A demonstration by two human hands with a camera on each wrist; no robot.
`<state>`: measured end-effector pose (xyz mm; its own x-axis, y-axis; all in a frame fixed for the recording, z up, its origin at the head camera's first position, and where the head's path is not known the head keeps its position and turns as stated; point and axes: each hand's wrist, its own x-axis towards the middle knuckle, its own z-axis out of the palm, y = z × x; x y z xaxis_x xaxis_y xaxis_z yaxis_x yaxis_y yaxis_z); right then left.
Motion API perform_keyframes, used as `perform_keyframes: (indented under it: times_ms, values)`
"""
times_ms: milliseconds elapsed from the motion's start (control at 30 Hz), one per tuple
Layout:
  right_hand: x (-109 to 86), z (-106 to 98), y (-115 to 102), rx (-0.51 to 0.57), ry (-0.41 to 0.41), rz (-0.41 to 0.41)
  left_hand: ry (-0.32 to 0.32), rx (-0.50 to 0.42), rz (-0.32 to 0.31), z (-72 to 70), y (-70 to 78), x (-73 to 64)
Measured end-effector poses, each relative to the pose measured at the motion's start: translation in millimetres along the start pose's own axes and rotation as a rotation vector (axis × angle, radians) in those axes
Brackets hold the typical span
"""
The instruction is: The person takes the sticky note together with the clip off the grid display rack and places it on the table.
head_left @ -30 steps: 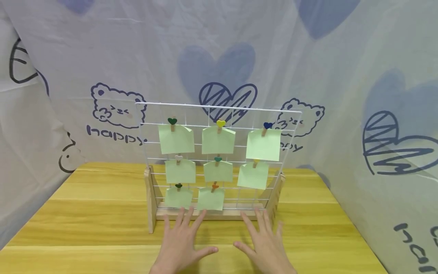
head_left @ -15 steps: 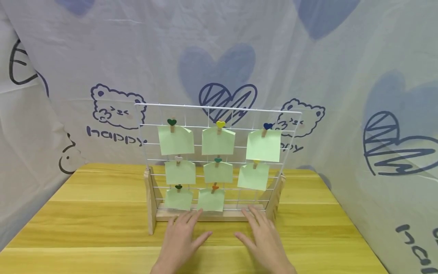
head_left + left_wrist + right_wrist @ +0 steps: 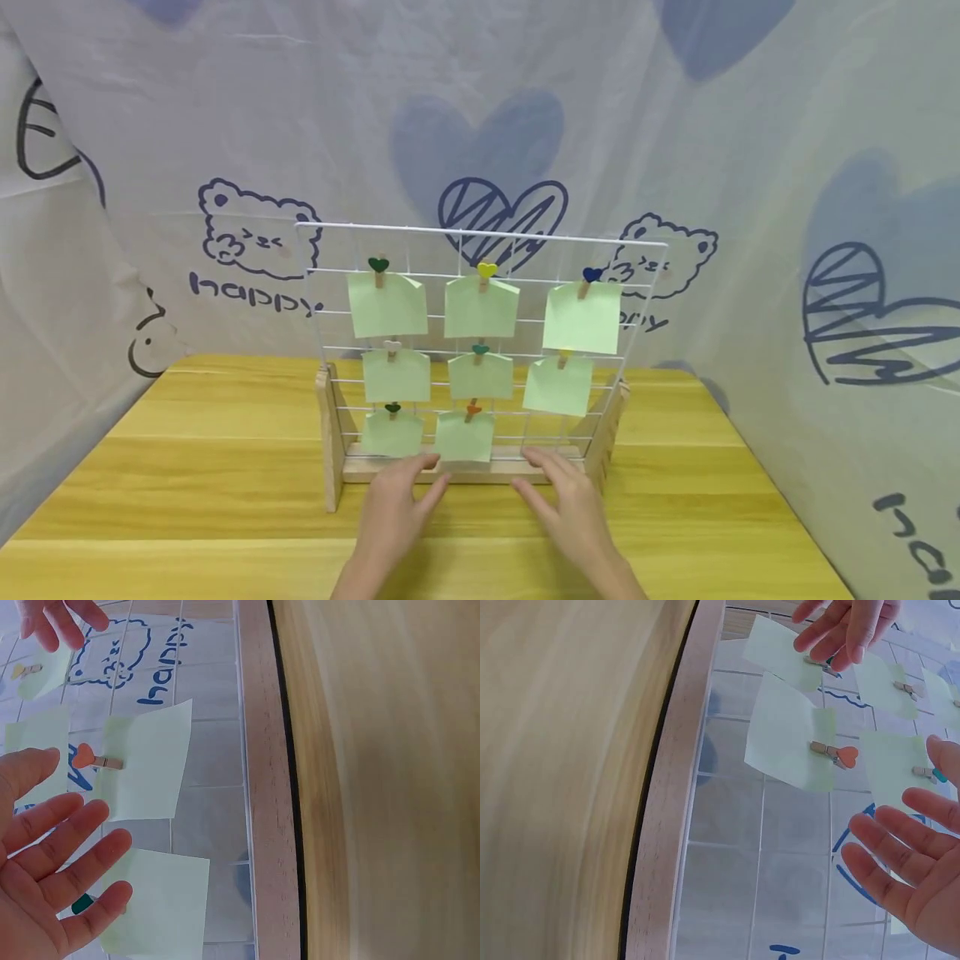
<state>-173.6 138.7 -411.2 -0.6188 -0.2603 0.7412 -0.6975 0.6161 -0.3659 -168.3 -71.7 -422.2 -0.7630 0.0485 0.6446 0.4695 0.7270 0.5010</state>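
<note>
Well, the rack (image 3: 502, 473) is sitting on the table (image 3: 187, 475), its long axis running left to right, and both hands are lying on its near side. The left hand (image 3: 397, 502) is hanging by the wooden base, near the gap between the lower left note (image 3: 392, 434) and the lower middle note (image 3: 464, 438); the right hand (image 3: 567, 500) is facing the stretch right of that second note. Neither is gripping anything: the fingers are bending loosely, the thumbs are standing apart from them, and the palms are roughly facing each other. Whether any fingertip is touching the wood, I'm not able to tell. Beyond them the grid (image 3: 482, 233) is rising, carrying pale green notes under heart clips. For any move, what seems to be counting is that neither hand is clearly nearer, the rack's middle lying between them and just beyond
</note>
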Motion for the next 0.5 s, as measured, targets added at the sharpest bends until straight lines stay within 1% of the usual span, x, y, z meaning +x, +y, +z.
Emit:
perform_keyframes:
  times_ms: [100,200,500]
  values:
    - [4.5,3.7,1.4,0.063,0.017,0.005,-0.014,-0.041,-0.074,0.1,0.8,1.7]
    - [8.6,8.0,2.5,0.122,0.015,0.012,-0.012,-0.07,-0.113,1.0,0.5,3.3]
    - [21.6,20.9,3.6,0.158,0.031,0.002,0.011,-0.117,-0.132,5.4,-3.9,7.6]
